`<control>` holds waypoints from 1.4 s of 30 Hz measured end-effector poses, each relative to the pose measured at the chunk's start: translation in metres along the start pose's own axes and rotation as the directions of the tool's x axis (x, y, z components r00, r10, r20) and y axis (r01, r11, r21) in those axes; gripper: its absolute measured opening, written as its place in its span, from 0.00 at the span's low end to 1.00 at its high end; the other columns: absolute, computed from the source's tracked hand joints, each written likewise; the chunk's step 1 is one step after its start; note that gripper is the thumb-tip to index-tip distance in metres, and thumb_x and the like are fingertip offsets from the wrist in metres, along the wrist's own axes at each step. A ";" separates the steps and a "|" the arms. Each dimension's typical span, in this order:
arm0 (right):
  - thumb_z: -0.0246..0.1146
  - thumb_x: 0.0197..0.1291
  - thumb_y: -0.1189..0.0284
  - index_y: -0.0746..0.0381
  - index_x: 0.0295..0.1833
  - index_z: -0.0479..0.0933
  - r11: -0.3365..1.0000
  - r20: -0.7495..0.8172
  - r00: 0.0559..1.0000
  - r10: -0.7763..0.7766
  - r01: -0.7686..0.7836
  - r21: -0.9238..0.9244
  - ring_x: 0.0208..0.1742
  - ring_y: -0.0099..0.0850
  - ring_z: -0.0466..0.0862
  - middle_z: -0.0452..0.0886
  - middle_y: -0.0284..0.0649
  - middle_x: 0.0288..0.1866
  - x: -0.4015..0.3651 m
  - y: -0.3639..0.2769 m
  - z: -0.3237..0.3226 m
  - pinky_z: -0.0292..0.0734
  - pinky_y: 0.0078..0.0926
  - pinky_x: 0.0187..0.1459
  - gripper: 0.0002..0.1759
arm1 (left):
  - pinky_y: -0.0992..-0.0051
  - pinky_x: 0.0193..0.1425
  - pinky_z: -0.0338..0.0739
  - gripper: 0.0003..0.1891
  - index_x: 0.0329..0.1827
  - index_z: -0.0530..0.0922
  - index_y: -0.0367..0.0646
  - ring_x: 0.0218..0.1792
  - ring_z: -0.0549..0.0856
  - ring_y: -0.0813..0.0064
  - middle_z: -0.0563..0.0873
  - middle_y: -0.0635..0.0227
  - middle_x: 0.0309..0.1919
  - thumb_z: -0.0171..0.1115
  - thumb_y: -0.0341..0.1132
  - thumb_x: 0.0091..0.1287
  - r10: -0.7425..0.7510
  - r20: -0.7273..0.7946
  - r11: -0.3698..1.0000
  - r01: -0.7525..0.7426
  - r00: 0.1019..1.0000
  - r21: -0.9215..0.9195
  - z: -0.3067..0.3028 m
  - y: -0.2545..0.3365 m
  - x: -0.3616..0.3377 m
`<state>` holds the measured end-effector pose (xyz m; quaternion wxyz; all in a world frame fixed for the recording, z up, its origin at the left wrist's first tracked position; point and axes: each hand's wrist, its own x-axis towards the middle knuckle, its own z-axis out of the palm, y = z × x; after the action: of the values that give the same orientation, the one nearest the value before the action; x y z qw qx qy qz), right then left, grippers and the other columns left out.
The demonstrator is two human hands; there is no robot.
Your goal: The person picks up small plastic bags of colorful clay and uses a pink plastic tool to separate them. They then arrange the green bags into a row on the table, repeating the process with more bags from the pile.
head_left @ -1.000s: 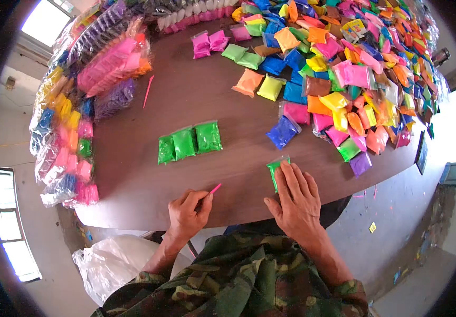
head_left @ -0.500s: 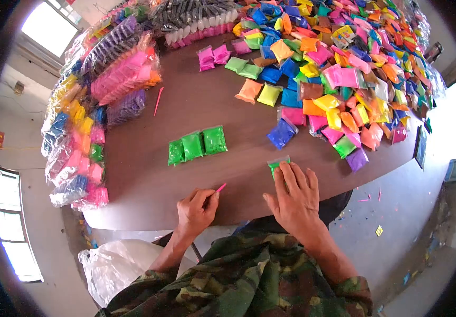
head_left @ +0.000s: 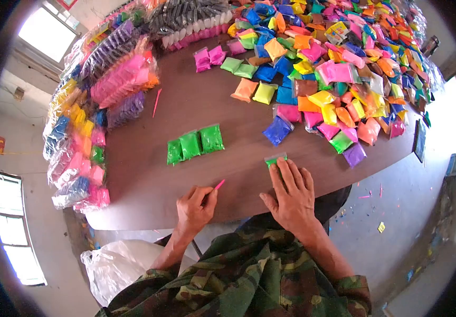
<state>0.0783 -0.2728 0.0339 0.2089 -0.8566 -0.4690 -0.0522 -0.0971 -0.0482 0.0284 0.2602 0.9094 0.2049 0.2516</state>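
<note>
Left hand pinched a pink stick. Right hand lay flat, unclenched, over a green packet on the table — top edge exposed, three more packets leftward. Judged best: light, even finger pressure — stick tip well away from the film.

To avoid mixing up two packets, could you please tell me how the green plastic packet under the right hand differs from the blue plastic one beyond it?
The green plastic packet is partly hidden by the right hand, while the blue plastic packet lies uncovered. The green packet's far edge runs nearly level across the view; the blue packet sits turned askew. Both lie on the brown table.
</note>
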 end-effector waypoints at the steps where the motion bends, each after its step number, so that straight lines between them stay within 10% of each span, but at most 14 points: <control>1: 0.74 0.69 0.53 0.63 0.81 0.75 1.000 -0.012 1.000 -0.001 0.001 0.005 0.85 0.48 0.72 0.71 0.48 0.86 0.000 0.001 0.000 0.66 0.59 0.80 0.42 | 0.66 0.31 0.84 0.04 0.42 0.89 0.41 0.27 0.91 0.64 0.91 0.59 0.31 0.79 0.29 0.71 -0.024 -0.003 1.000 0.023 1.000 -0.021 0.001 0.001 0.002; 9: 0.78 0.61 0.63 0.65 0.72 0.81 0.999 -0.023 1.000 -0.014 0.015 0.037 0.77 0.46 0.78 0.78 0.45 0.76 0.004 -0.004 -0.017 0.71 0.54 0.74 0.35 | 0.65 0.35 0.86 0.05 0.43 0.90 0.40 0.31 0.93 0.59 0.93 0.56 0.33 0.79 0.31 0.73 -0.045 0.001 0.971 0.044 0.999 -0.234 0.034 0.055 0.033; 32: 0.76 0.60 0.71 0.64 0.69 0.83 0.985 -0.135 0.990 0.031 -0.007 0.173 0.74 0.49 0.81 0.80 0.48 0.72 -0.002 0.001 0.000 0.75 0.53 0.73 0.30 | 0.51 0.41 0.84 0.10 0.41 0.86 0.44 0.40 0.91 0.47 0.91 0.58 0.37 0.72 0.41 0.76 0.237 0.312 0.971 -0.222 0.920 -0.084 0.086 0.067 0.112; 42: 0.77 0.59 0.68 0.65 0.70 0.82 0.975 -0.158 0.986 0.049 -0.013 0.222 0.74 0.51 0.81 0.79 0.49 0.73 -0.006 0.000 0.000 0.74 0.52 0.74 0.33 | 0.56 0.40 0.84 0.11 0.39 0.88 0.41 0.35 0.92 0.51 0.91 0.55 0.34 0.75 0.39 0.75 0.139 0.306 0.990 -0.127 0.942 -0.057 0.082 0.072 0.108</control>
<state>0.0749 -0.2780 0.0320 0.3407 -0.8282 -0.4399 -0.0665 0.0520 -0.0809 0.0472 0.2878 0.9445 0.0952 0.1266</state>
